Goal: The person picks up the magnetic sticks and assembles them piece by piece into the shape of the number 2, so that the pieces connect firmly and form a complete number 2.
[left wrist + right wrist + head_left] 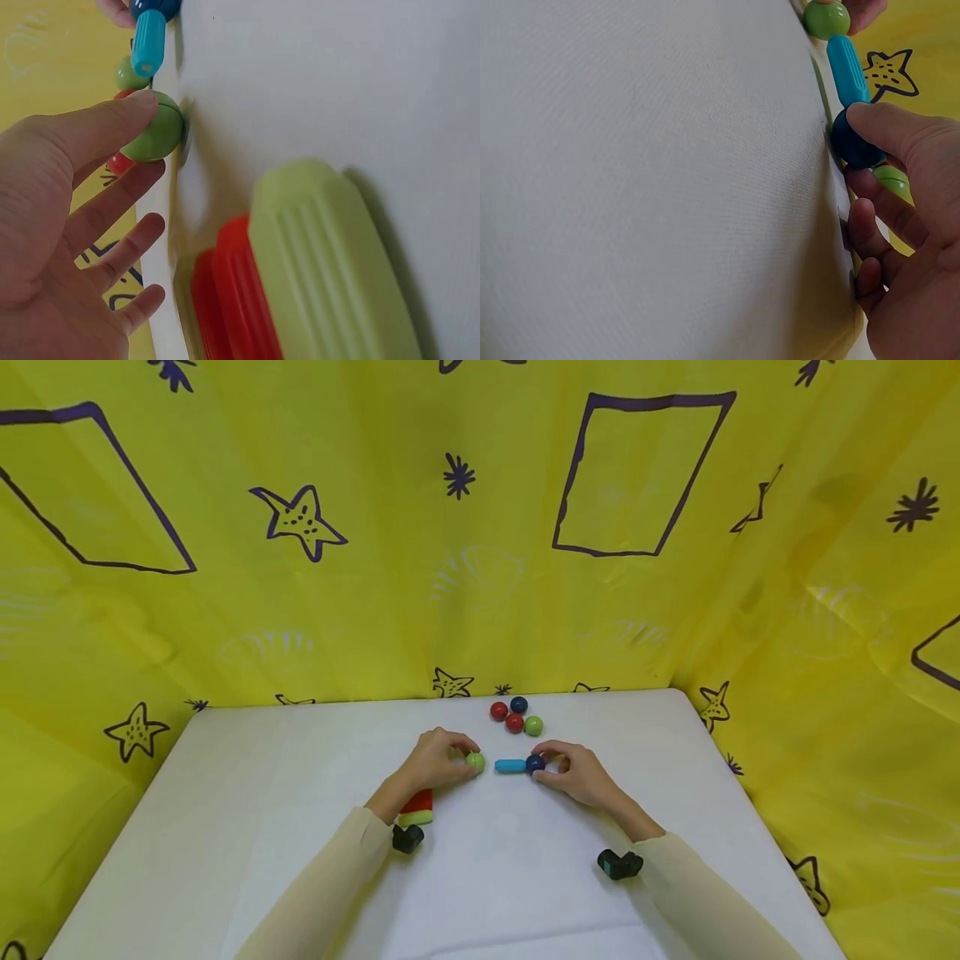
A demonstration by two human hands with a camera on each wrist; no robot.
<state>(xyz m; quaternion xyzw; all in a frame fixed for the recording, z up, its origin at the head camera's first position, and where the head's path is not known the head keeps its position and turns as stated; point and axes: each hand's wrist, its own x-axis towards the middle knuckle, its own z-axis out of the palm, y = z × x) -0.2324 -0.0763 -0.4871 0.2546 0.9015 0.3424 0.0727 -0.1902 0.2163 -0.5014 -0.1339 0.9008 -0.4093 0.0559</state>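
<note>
Between thumb and forefinger, my left hand (437,760) pinches a green ball (155,133) just above or on the white table. Facing it, my right hand (581,772) pinches a dark blue ball (855,141) with a ridged light blue stick (510,766) joined to it. The stick's free end points toward the green ball, and a small gap lies between them in the head view. Ridged sticks, a light green one (322,255) and red ones (244,289), lie beneath the left wrist, partly hidden by it in the head view.
Beyond the hands sits a cluster of balls: two red balls (513,722), a dark blue ball (519,704) and a green ball (533,726). Yellow patterned cloth (375,610) stands behind and beside the white table (510,877).
</note>
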